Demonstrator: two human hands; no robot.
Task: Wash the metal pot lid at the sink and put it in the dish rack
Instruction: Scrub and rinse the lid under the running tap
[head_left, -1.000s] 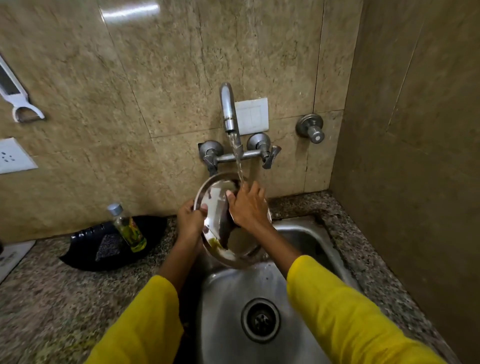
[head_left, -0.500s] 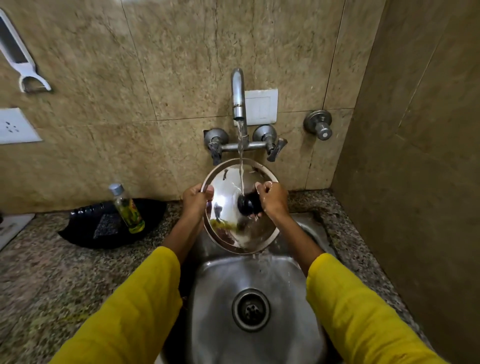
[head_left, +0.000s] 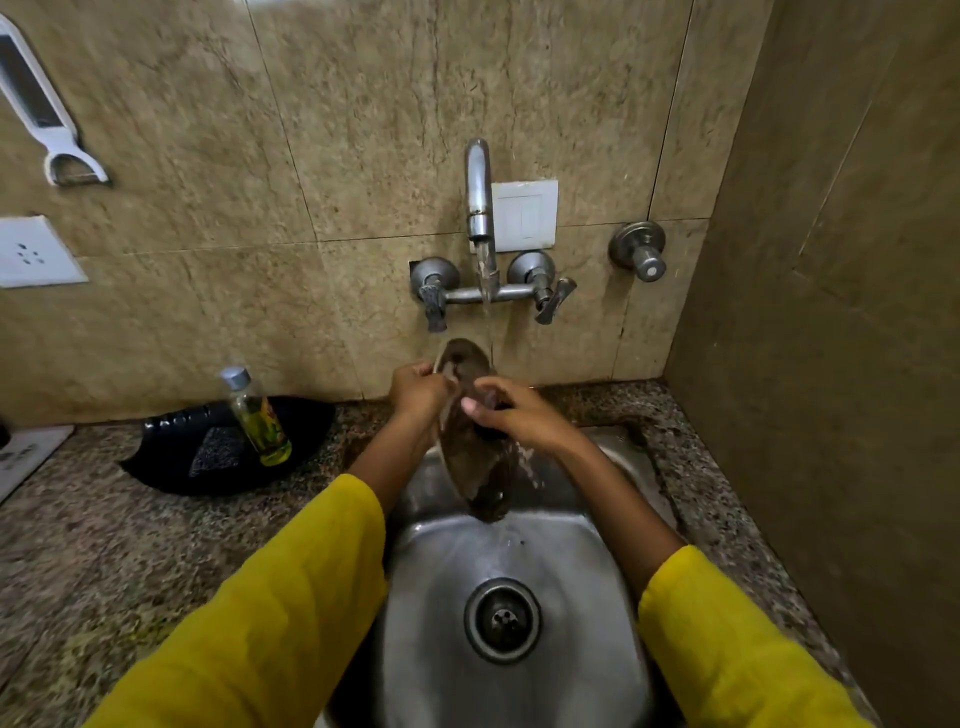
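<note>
The metal pot lid (head_left: 470, 457) stands nearly edge-on to me over the steel sink (head_left: 452, 597), under the running tap (head_left: 479, 197). My left hand (head_left: 418, 389) grips its upper left rim. My right hand (head_left: 511, 410) lies against its right face, fingers wrapped around the black knob, which is mostly hidden. Water streams off the lid's lower edge into the basin. No dish rack is in view.
A black tray (head_left: 171, 457) on the granite counter at the left holds a scrub pad (head_left: 215, 452) and a small bottle of yellow-green liquid (head_left: 257, 415). A side wall closes in the right. A valve knob (head_left: 641, 252) and tap handles stick out from the back wall.
The lid has turned from facing me to nearly edge-on and has dropped lower over the sink. My right hand stays at the knob, my left on the rim.
</note>
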